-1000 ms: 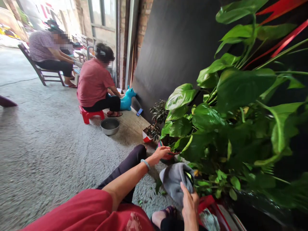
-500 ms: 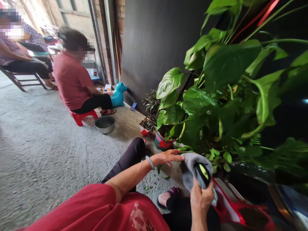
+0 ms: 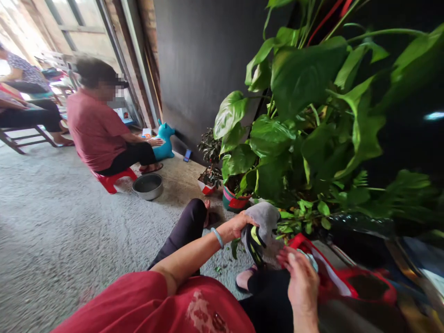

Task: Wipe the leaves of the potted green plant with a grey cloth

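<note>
My left hand [image 3: 241, 224], with a pale bangle at its wrist, grips a soft grey fabric piece [image 3: 265, 217] by its near-left side. The piece is plush and carries black and lime-green patches; its exact kind is hard to make out. It hangs above my lap, in front of the potted plants. Just right of it is my right hand [image 3: 301, 277], its fingers loosely extended and holding nothing I can see. Behind the right fingers lies a red bag [image 3: 347, 277] with a white inside, and a light blue bit of cloth shows at its left edge.
Large leafy green plants [image 3: 305, 92] crowd the right side, in pots [image 3: 236, 199] on the floor. A metal basin [image 3: 147, 186] sits on the concrete. A seated person [image 3: 99, 132] on a red stool [image 3: 111, 180] is near a blue animal toy [image 3: 164, 141].
The grey piece has moved left and turned. My left hand, stretched out before, now grips it; my right hand has let go and drawn away to the right.
</note>
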{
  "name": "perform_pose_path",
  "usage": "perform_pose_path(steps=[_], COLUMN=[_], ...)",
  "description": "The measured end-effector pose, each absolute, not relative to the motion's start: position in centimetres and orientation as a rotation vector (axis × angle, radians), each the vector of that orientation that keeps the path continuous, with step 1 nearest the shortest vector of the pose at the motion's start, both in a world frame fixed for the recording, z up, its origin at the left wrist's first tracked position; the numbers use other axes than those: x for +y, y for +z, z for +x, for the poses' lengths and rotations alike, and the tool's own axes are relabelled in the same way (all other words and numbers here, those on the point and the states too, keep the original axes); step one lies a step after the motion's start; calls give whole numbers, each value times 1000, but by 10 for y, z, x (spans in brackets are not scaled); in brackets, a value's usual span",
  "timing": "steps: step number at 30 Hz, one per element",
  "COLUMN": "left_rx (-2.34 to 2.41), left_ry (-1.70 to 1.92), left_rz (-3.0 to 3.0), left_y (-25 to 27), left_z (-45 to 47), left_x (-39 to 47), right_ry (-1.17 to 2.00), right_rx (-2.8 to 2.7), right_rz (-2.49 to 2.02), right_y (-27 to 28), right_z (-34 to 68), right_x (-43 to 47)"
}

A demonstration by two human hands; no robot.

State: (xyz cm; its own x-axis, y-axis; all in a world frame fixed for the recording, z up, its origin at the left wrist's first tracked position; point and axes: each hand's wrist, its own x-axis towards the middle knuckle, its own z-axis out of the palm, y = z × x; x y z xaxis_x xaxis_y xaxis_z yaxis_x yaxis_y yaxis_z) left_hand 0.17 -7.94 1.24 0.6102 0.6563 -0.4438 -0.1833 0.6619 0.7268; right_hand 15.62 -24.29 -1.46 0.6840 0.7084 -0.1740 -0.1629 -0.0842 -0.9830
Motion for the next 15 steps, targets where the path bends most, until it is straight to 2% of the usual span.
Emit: perform_pose_path(steps=[3,9,15], left_rx=[774,819,603], left_ry=[492,444,665], left_rz=[711,811,1241], left_y=[8,1,60], left_z=[4,8,0], left_x=[-80,-87,-84], right_ry=[717,953,1073], right_rx=[-77,24,45], right_rz=[-1436,-1379,-1296], right_y=[-35,-68,-84], right_z=[197,227,230], right_x=[-233,-179,-149])
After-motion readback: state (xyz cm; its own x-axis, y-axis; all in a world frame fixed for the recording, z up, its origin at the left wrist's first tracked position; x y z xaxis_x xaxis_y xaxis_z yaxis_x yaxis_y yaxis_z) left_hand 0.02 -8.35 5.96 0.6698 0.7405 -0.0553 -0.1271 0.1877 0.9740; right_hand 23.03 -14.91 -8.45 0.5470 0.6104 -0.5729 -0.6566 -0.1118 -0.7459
